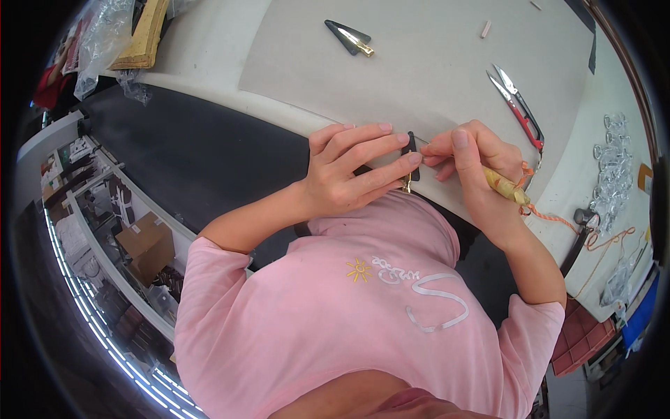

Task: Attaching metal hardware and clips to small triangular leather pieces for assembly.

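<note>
The left hand has its fingers slightly parted, with at least 2 fingertips on a small black piece at the near edge of the grey sheet; a gold fitting shows below them. The right hand curls around a tool with a yellow handle, its fingertips just beside the black piece; whether they pinch anything there I cannot tell. An orange cord trails from the handle. Farther out, on the sheet, lie red-and-black snips, blades apart, and 1 black triangular piece with gold trim.
</note>
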`<state>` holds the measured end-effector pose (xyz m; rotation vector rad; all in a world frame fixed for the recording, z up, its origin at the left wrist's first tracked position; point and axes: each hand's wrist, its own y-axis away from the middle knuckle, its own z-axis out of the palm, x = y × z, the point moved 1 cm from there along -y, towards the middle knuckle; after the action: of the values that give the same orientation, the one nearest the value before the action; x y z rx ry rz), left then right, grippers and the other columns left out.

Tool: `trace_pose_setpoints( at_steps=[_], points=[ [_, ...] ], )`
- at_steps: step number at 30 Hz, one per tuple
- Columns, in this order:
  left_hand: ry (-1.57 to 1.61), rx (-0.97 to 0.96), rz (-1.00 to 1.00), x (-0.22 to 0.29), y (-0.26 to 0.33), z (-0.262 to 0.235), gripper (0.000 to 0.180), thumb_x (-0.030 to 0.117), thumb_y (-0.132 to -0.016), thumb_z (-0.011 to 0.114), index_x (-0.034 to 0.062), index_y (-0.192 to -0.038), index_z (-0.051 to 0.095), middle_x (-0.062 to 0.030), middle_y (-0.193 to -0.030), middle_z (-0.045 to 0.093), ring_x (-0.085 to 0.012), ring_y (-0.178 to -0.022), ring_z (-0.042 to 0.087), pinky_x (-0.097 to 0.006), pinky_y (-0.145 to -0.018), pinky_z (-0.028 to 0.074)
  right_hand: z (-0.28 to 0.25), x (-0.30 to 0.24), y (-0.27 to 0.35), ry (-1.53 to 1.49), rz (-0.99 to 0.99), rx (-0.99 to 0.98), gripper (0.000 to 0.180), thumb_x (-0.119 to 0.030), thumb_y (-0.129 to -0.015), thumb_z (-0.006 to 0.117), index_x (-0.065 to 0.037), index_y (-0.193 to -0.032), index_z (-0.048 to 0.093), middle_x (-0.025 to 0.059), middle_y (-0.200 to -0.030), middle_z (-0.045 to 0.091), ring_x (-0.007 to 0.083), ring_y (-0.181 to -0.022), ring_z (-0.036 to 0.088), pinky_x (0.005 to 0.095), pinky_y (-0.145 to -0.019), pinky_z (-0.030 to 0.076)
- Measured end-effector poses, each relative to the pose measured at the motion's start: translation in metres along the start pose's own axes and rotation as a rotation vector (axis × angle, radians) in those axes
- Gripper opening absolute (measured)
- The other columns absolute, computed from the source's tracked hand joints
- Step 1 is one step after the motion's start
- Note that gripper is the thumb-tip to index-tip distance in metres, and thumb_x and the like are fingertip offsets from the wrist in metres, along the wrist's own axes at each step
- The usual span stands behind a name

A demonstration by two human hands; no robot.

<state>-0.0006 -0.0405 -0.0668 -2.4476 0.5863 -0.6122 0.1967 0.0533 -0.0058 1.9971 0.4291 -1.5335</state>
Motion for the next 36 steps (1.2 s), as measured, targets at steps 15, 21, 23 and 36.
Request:
trace_pose_setpoints(
  at_steps=[15,21,23,36],
  points=[
    [0.016,-0.056,-0.016,0.003,-0.005,-0.007,0.032,0.031,-0.087,0.065,0.0181,-0.113,0.077,-0.002,-0.121,0.069,-0.0211,-0.112,0.06,-0.035,-0.092,0.034,0.003,0.004,-0.001,0.153,-0.181,0.041,0.024,-0.01,-0.101,0.056,0.002,-0.082,0.065,0.0034,-0.072,0.067,0.0108,-0.061,0.063,0.0255,-0.058,0.053],
    [0.08,-0.142,-0.15,0.025,-0.023,-0.022,0.041,0.038,-0.081,0.072,0.0156,-0.114,0.075,-0.0036,-0.123,0.067,-0.0235,-0.11,0.06,-0.036,-0.092,0.036,-0.005,0.009,-0.005,-0.412,-0.054,0.145,0.02,-0.016,-0.104,0.052,0.0,-0.098,0.064,0.006,-0.089,0.069,0.0125,-0.08,0.067,0.0249,-0.071,0.055],
    [0.104,-0.138,-0.208,0.03,-0.028,-0.025,0.044,0.039,-0.077,0.076,0.0149,-0.114,0.074,-0.0037,-0.123,0.066,-0.0239,-0.109,0.061,-0.036,-0.093,0.037,0.002,0.005,-0.004,-0.307,-0.103,0.164,0.021,-0.016,-0.105,0.049,0.0,-0.105,0.063,0.0083,-0.094,0.07,0.0133,-0.085,0.067,0.026,-0.074,0.055],
    [0.126,0.039,-0.192,0.02,-0.07,-0.055,0.028,-0.007,-0.077,0.074,0.0037,-0.103,0.07,-0.0056,-0.084,0.07,-0.0187,-0.074,0.066,-0.03,-0.072,0.052,-0.011,-0.013,0.009,-0.157,-0.1,0.072,0.028,-0.014,-0.106,0.049,0.001,-0.127,0.06,0.0103,-0.112,0.069,0.0137,-0.1,0.066,0.0267,-0.085,0.054]
  ],
)
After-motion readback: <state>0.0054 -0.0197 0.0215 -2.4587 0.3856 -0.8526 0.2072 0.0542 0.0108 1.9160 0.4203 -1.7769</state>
